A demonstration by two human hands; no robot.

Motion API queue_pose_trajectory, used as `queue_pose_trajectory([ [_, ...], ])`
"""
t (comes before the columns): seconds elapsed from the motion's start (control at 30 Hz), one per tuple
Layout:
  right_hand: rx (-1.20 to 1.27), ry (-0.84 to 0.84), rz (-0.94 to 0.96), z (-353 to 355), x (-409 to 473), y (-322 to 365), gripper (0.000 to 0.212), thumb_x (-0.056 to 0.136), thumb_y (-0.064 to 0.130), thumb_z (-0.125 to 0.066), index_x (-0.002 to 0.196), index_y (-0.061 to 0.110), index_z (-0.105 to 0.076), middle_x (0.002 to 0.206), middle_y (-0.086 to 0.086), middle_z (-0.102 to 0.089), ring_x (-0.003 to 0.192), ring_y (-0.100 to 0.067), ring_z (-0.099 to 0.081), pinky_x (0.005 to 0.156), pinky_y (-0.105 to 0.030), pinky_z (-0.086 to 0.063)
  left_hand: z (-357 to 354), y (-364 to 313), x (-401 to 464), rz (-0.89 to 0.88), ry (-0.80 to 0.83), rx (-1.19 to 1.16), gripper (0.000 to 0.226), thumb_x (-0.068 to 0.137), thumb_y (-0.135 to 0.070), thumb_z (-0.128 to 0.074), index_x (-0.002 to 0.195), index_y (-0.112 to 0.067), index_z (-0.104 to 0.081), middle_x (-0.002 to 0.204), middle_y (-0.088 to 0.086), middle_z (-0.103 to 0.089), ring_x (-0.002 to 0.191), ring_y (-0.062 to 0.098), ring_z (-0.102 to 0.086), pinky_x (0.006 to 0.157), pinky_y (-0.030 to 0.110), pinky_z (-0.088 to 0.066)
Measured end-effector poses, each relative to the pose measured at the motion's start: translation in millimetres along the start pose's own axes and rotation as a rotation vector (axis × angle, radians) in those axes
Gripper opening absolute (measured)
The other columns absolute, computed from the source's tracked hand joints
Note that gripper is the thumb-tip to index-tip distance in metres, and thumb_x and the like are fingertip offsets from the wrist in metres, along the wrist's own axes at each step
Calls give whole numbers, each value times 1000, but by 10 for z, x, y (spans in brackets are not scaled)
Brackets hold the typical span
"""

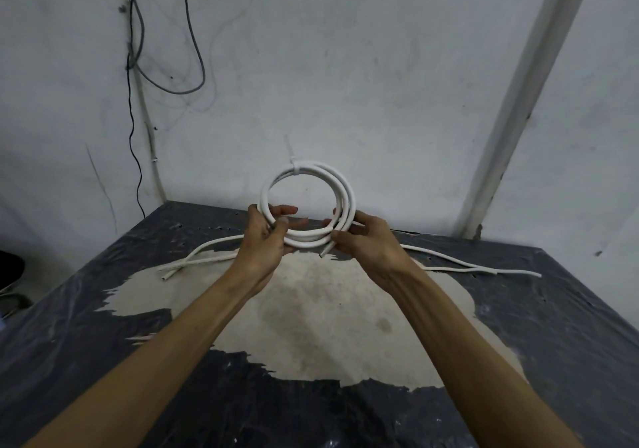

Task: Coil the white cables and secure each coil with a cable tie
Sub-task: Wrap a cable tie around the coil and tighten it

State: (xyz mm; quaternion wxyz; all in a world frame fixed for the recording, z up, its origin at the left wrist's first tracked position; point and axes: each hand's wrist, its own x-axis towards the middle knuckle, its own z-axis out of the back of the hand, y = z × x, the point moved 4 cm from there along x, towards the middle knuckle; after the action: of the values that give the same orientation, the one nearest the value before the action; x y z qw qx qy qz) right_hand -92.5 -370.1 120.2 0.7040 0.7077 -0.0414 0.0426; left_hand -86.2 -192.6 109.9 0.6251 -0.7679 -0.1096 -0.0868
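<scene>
Spreading across the lower frame, the square table with a dark worn top and a pale bare patch meets the grey-white plastered wall along its far edge at 12 o'clock, with its left far corner near 10 o'clock. No containers show anywhere. A white conduit strip slants up the wall at 2 o'clock, and loose dark wires hang at 11 o'clock. Two straight white cables lie across the far part of the table from 9 to 3 o'clock, behind the hands. The pale patch at 6 o'clock, between the forearms, holds nothing.

Held upright above the table's far edge at centre is the round coil of white cable, with a thin white cable tie cinched round its top at 11 o'clock, tail pointing up. The left hand grips the coil's lower left, fingers curled through the loop. The right hand pinches the lower right, where the cut cable end sticks out downward.
</scene>
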Motion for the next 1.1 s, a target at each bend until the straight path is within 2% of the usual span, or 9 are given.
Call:
queue_pose_trajectory([
  [0.13,-46,5,25,-5,-31,16,26,90,-3,-73,115,-1,-67,108,-22,-74,90,-29,-77,77,-30,-62,30,67,13,3,2,-3,18,104,-3,-41,103,-20,-46,114,3,-65,108,28,-70,85,51,-58],
  [0.27,-101,1,19,-15,-25,6,27,91,-1,-72,118,-2,-65,107,-19,-74,86,-22,-77,72,-24,-61,48,100,37,-7,27,10,14,104,-3,-42,116,-9,-45,112,0,-67,106,19,-71,79,39,-61],
  [0.47,63,-4,-4,-40,8,-20,26,93,-15,-60,114,-1,-66,105,-19,-73,84,-24,-75,73,-25,-61,86,119,74,13,6,13,15,103,-5,-46,108,-19,-44,119,6,-65,106,22,-71,82,44,-60],
  [0.57,218,-29,-82,-86,45,-30,38,93,-18,-57,129,-7,-59,118,-32,-67,84,-32,-73,74,-36,-65,93,142,79,17,-14,31,12,103,-10,-47,106,-20,-43,119,7,-64,107,26,-70,84,47,-60],
  [0.7,319,-76,-138,-117,112,-71,47,93,-16,-57,139,-5,-53,116,-33,-66,83,-34,-71,68,-34,-65,37,119,9,-21,-58,55,15,104,-9,-46,99,-21,-40,116,7,-64,103,23,-69,79,41,-62],
  [0.8,222,-112,-38,-124,83,-94,39,94,-8,-63,134,-3,-60,109,-25,-73,85,-31,-73,82,-37,-63,30,150,-14,12,-92,-12,10,104,-8,-44,106,-17,-42,113,11,-65,90,15,-73,72,33,-62],
  [0.9,180,-57,79,-107,39,-45,37,92,6,-73,129,7,-67,107,-13,-78,92,-26,-76,87,-35,-62,89,138,25,146,-132,-192,22,104,-7,-44,124,1,-47,106,15,-69,84,20,-74,65,32,-61],
  [1.0,192,89,-7,-63,52,-25,52,84,30,-79,131,12,-65,115,-11,-77,102,-27,-74,95,-43,-59,113,63,30,254,-72,-324,27,104,-4,-42,102,14,-61,90,20,-73,77,26,-74,63,35,-63],
  [1.1,173,185,-63,-111,19,-39,57,78,44,-75,124,11,-70,114,-10,-76,104,-25,-73,95,-43,-59,92,4,12,267,-12,-376,33,103,-3,-42,83,11,-64,79,19,-75,77,29,-74,69,38,-63],
])
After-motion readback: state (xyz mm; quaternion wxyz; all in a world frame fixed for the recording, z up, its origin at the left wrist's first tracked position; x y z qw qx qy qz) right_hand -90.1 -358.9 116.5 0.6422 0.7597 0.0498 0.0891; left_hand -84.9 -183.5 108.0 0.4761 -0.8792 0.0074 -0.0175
